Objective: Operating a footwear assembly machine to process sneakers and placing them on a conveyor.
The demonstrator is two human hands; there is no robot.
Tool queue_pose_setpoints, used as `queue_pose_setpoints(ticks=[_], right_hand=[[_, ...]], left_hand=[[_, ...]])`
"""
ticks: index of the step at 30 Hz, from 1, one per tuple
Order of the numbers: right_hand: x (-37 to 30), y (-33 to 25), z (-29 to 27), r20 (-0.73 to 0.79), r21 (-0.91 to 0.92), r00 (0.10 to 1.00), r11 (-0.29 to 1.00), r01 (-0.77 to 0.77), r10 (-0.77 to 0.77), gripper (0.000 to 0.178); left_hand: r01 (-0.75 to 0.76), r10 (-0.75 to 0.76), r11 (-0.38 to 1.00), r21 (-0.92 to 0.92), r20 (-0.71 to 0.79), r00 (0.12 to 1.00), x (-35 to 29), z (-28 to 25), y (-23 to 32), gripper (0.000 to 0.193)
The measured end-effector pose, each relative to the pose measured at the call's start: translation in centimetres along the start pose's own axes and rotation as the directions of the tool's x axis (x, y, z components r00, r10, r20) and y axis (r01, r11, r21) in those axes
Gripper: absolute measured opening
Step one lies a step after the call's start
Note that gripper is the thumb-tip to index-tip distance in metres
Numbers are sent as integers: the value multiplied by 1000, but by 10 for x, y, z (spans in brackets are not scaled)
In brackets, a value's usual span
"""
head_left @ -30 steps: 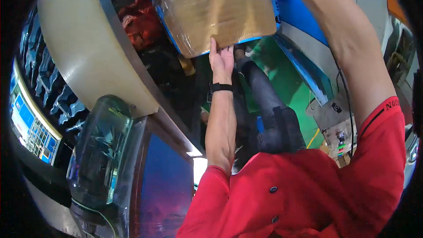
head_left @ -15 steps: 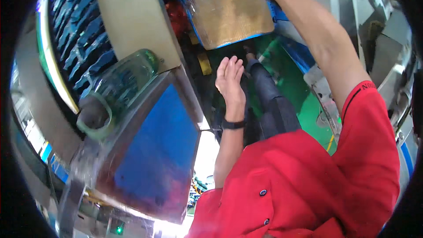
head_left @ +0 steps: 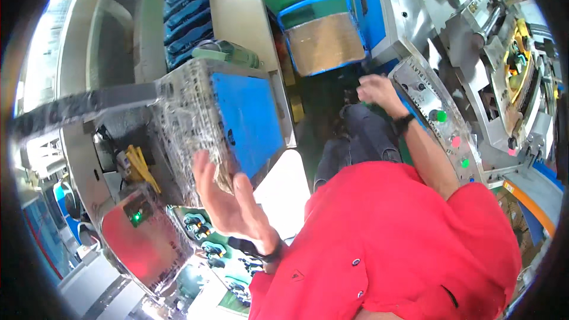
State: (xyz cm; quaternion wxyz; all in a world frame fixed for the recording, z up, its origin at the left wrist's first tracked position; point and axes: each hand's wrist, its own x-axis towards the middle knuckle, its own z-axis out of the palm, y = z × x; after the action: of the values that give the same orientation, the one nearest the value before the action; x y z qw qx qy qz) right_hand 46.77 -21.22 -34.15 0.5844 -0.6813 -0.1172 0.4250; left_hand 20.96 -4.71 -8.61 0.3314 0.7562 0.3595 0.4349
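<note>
My left hand (head_left: 228, 201) is raised with fingers spread and holds nothing. It is nearest a box-shaped machine housing (head_left: 189, 124) wrapped in clear film, with a blue side panel (head_left: 252, 118); I cannot tell whether they touch. My right hand (head_left: 382, 93) hangs in front of my legs, fingers loosely bent and slightly blurred, with nothing visible in it. Beyond it stands a blue tubular frame (head_left: 314, 4) bearing a brown cardboard panel (head_left: 326, 41), apart from the hand. A clear greenish bottle (head_left: 237, 54) lies on top of the housing.
To my right runs a metal control panel (head_left: 438, 101) with green and red buttons, beside machinery (head_left: 492, 65). At left, a grey bar (head_left: 89, 106) meets the housing. Below it are a red-lit screen (head_left: 142, 237) and several dark and teal parts (head_left: 213, 252) on a bright surface.
My right hand has left the corner of the blue frame and come back toward my body. My left hand has moved left to the wrapped housing, and my view has shifted.
</note>
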Motion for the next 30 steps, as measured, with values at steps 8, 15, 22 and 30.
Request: queue_pose_setpoints(ticks=[8, 15, 22, 30], right_hand=[[-92, 74, -58, -127, -117, 952, 948, -295, 280, 28], [-137, 81, -74, -255, -77, 924, 947, -313, 284, 28], [-138, 96, -66, -196, -106, 932, 938, -329, 305, 29], [-111, 85, -58, -155, -82, 953, 958, -276, 261, 28]], left_hand=[[-227, -35, 816, 531, 438, 898, -5, -56, -35, 62], [-365, 51, 714, 598, 475, 879, -17, -54, -37, 60], [-387, 111, 711, 587, 450, 886, -18, -46, -41, 57], [-391, 133, 709, 588, 432, 892, -20, -41, -40, 52]])
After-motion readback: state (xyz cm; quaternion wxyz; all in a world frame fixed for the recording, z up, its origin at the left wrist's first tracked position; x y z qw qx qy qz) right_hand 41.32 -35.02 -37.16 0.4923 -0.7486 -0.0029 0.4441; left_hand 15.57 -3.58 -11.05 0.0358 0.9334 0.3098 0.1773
